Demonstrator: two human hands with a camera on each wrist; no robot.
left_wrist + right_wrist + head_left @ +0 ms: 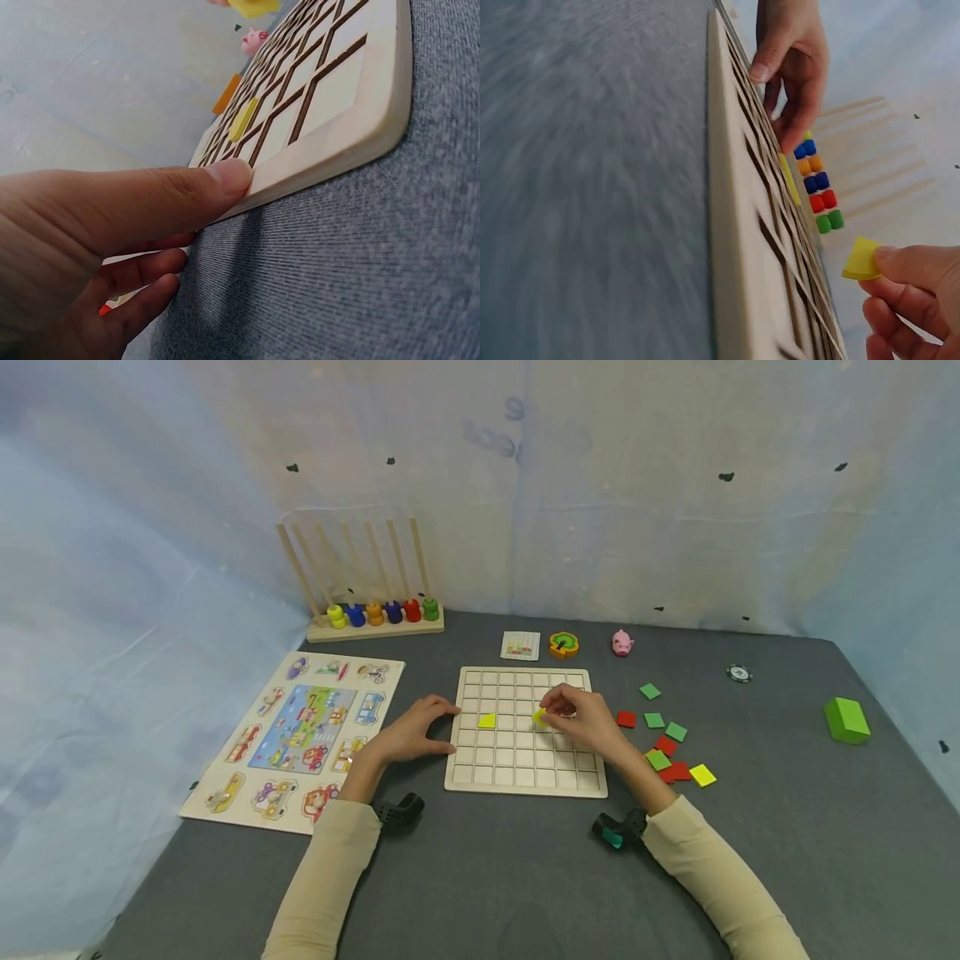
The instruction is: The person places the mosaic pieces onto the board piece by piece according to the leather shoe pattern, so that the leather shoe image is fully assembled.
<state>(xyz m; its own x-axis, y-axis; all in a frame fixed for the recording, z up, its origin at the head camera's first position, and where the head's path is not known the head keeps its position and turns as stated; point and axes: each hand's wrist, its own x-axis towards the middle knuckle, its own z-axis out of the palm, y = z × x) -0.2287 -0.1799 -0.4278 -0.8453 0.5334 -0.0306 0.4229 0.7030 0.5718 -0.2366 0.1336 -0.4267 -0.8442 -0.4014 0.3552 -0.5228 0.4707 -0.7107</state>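
A wooden grid board [525,792] lies on the grey cloth in front of the person. Between thumb and fingertips my right hand [588,720] pinches a small yellow square tile [862,259], held over the board right of its middle. Another yellow tile [487,721] sits on the grid toward the left. My left hand [408,732] touches the board's left edge with its thumb [225,177] and index fingertip, the fingers loosely spread. In the left wrist view, the other fingers are beside the board, partly behind the thumb.
Loose red, green and yellow tiles [702,775] lie right of the board. Behind it are a pattern card [521,645], a tree piece [564,644] and a pink pig [622,642]. A picture puzzle [240,777] and peg stand [375,630] are left; a chip [738,673] and green block [847,721] right.
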